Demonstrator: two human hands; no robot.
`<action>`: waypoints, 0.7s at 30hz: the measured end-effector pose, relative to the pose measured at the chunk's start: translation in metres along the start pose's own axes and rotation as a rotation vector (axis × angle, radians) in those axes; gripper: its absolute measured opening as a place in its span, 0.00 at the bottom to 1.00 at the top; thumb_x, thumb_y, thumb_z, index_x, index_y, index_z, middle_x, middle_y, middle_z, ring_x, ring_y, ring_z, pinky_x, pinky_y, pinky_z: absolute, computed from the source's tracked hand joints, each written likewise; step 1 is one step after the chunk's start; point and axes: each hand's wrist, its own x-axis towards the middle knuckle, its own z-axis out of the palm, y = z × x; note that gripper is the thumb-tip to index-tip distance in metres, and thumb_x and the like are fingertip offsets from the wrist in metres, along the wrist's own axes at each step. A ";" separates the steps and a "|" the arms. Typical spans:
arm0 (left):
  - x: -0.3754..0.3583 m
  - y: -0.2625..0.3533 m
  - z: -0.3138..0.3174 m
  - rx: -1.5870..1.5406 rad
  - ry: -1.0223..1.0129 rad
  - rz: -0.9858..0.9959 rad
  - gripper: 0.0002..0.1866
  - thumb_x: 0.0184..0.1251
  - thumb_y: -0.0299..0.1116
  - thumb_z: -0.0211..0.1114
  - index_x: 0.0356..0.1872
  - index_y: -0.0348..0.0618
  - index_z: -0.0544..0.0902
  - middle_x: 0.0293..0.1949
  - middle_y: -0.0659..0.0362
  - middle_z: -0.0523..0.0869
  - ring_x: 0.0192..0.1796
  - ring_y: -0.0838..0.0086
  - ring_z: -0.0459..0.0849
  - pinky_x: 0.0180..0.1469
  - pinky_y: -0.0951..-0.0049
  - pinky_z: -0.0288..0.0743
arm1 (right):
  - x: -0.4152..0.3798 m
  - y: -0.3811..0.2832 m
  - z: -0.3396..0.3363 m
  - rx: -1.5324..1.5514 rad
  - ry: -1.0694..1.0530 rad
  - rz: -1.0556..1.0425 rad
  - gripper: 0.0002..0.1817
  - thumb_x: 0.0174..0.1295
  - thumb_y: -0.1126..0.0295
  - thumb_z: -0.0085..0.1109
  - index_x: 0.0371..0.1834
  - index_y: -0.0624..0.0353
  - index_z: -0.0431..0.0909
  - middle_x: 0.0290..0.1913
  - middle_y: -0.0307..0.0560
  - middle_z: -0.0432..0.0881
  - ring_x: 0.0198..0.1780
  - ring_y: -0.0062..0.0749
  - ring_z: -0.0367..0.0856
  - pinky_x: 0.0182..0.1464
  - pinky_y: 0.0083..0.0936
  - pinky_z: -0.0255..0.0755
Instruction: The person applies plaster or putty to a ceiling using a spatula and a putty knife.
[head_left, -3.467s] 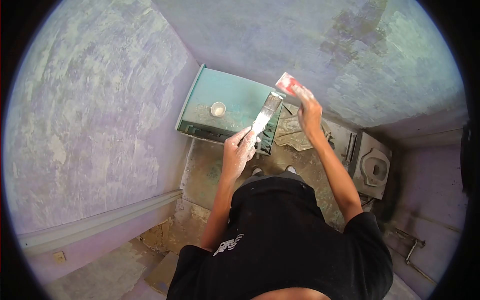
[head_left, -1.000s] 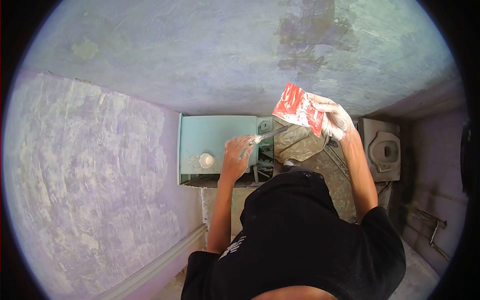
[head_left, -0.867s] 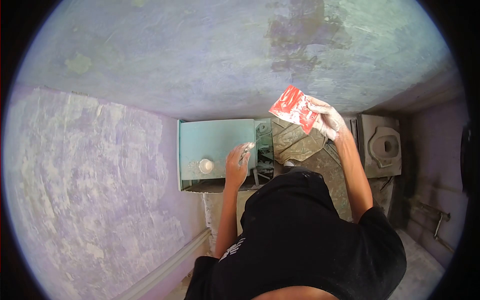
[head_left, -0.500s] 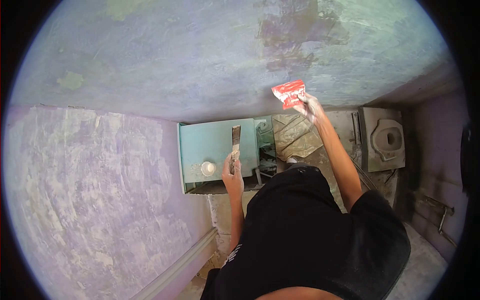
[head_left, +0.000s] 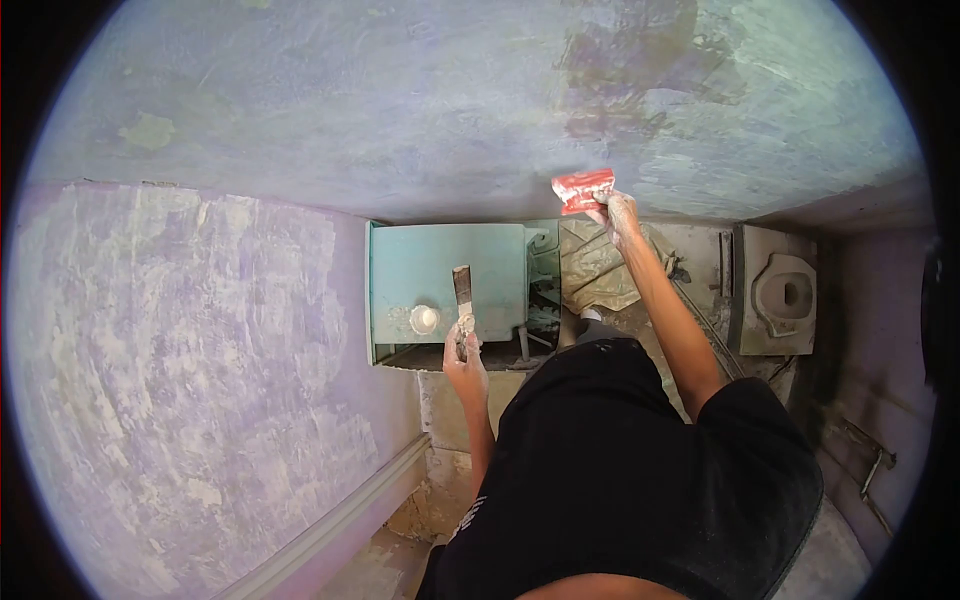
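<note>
My right hand (head_left: 617,213) grips a red plastic scraper (head_left: 583,190) smeared with white putty, held close to the bluish wall (head_left: 400,120) in front of me. White residue coats the fingers. My left hand (head_left: 464,362) is wrapped round the handle of a putty knife (head_left: 463,290), its dark narrow blade pointing away from me. Putty clings to the lower part of that knife. Below the knife stands a turquoise table (head_left: 450,250), and a small white tub (head_left: 424,320) sits on its top to the left of the blade.
A squat toilet (head_left: 785,295) on a raised block is at the right. Crumpled tan sheeting (head_left: 600,270) covers floor beside the table. Patchy white filler marks the lilac wall (head_left: 200,380) at left. Pipes (head_left: 872,470) run along the right wall.
The view has shifted a little, so the wall and table appear displaced. The putty knife has tilted and dropped slightly toward me; the red scraper has moved slightly. Both hands keep their holds.
</note>
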 end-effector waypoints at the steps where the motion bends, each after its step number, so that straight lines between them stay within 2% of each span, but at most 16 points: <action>1: -0.001 -0.003 -0.004 0.017 -0.017 -0.036 0.19 0.72 0.32 0.60 0.57 0.29 0.75 0.46 0.56 0.83 0.41 0.78 0.79 0.44 0.77 0.75 | 0.008 0.013 -0.010 -0.018 0.019 0.065 0.06 0.62 0.79 0.54 0.39 0.70 0.79 0.34 0.48 0.84 0.33 0.27 0.84 0.32 0.22 0.84; 3: -0.003 -0.004 -0.008 0.033 -0.029 -0.076 0.19 0.72 0.33 0.60 0.57 0.30 0.75 0.45 0.57 0.83 0.39 0.79 0.79 0.42 0.77 0.75 | 0.036 0.012 -0.016 -0.108 0.035 0.072 0.04 0.62 0.79 0.55 0.37 0.68 0.79 0.33 0.47 0.83 0.31 0.26 0.83 0.31 0.22 0.84; 6: -0.005 -0.002 -0.017 0.074 -0.052 -0.087 0.19 0.72 0.33 0.59 0.57 0.31 0.76 0.44 0.58 0.83 0.36 0.80 0.78 0.40 0.78 0.74 | 0.058 -0.010 -0.003 0.059 0.002 -0.025 0.04 0.63 0.78 0.56 0.35 0.69 0.78 0.34 0.47 0.82 0.32 0.26 0.83 0.33 0.22 0.84; 8: -0.005 -0.004 -0.025 0.061 -0.037 -0.067 0.18 0.72 0.33 0.59 0.57 0.33 0.76 0.43 0.59 0.83 0.36 0.80 0.78 0.40 0.78 0.73 | 0.052 -0.036 0.021 0.111 -0.065 -0.236 0.06 0.65 0.78 0.55 0.41 0.70 0.79 0.37 0.46 0.82 0.36 0.26 0.83 0.37 0.22 0.84; 9: -0.006 -0.004 -0.030 0.061 -0.031 -0.070 0.18 0.72 0.33 0.59 0.57 0.33 0.76 0.43 0.59 0.83 0.36 0.80 0.78 0.40 0.78 0.73 | 0.039 -0.035 0.028 0.108 -0.070 -0.232 0.06 0.65 0.78 0.55 0.41 0.70 0.79 0.37 0.46 0.82 0.36 0.26 0.83 0.37 0.22 0.84; 11: -0.008 -0.004 -0.042 0.003 -0.021 -0.089 0.18 0.72 0.33 0.59 0.57 0.32 0.76 0.42 0.60 0.83 0.36 0.80 0.78 0.40 0.79 0.73 | -0.006 -0.020 0.037 -0.111 -0.095 -0.272 0.10 0.66 0.78 0.55 0.48 0.69 0.79 0.43 0.45 0.83 0.40 0.26 0.83 0.43 0.23 0.83; 12: -0.007 -0.005 -0.046 -0.007 -0.015 -0.091 0.18 0.72 0.33 0.59 0.57 0.32 0.76 0.42 0.60 0.83 0.36 0.80 0.78 0.40 0.79 0.73 | -0.026 -0.011 0.041 -0.106 -0.105 -0.218 0.15 0.67 0.77 0.55 0.56 0.66 0.77 0.48 0.46 0.82 0.44 0.26 0.83 0.46 0.23 0.83; 13: -0.006 -0.007 -0.051 -0.016 -0.015 -0.089 0.18 0.72 0.33 0.59 0.57 0.32 0.76 0.42 0.60 0.83 0.35 0.80 0.78 0.39 0.79 0.73 | -0.045 -0.003 0.048 -0.115 -0.110 -0.217 0.15 0.67 0.77 0.55 0.56 0.66 0.77 0.48 0.46 0.82 0.44 0.26 0.83 0.46 0.23 0.83; 15: -0.005 -0.015 -0.068 -0.023 -0.026 -0.098 0.18 0.72 0.33 0.59 0.57 0.32 0.76 0.42 0.60 0.83 0.35 0.80 0.78 0.39 0.79 0.73 | -0.086 0.008 0.062 0.074 -0.232 -0.220 0.16 0.67 0.75 0.55 0.57 0.66 0.75 0.49 0.46 0.82 0.47 0.24 0.82 0.48 0.24 0.82; 18: 0.011 -0.026 -0.094 -0.052 -0.103 -0.110 0.17 0.72 0.30 0.59 0.58 0.33 0.75 0.43 0.59 0.83 0.35 0.81 0.78 0.36 0.81 0.72 | -0.129 0.025 0.085 0.117 -0.300 -0.183 0.17 0.68 0.75 0.55 0.59 0.66 0.74 0.48 0.44 0.83 0.47 0.23 0.82 0.50 0.24 0.81; 20: 0.026 -0.033 -0.115 -0.135 -0.233 -0.113 0.18 0.72 0.32 0.58 0.58 0.34 0.75 0.43 0.59 0.83 0.34 0.82 0.78 0.35 0.81 0.73 | -0.154 0.039 0.104 0.014 -0.280 -0.177 0.17 0.68 0.74 0.55 0.59 0.65 0.74 0.48 0.43 0.83 0.47 0.23 0.82 0.49 0.24 0.81; 21: 0.035 -0.035 -0.126 -0.147 -0.224 -0.124 0.18 0.72 0.32 0.58 0.58 0.34 0.75 0.43 0.59 0.83 0.34 0.82 0.78 0.35 0.81 0.73 | -0.163 0.048 0.115 -0.081 -0.268 -0.166 0.16 0.68 0.73 0.55 0.58 0.65 0.75 0.48 0.42 0.83 0.46 0.22 0.83 0.48 0.23 0.81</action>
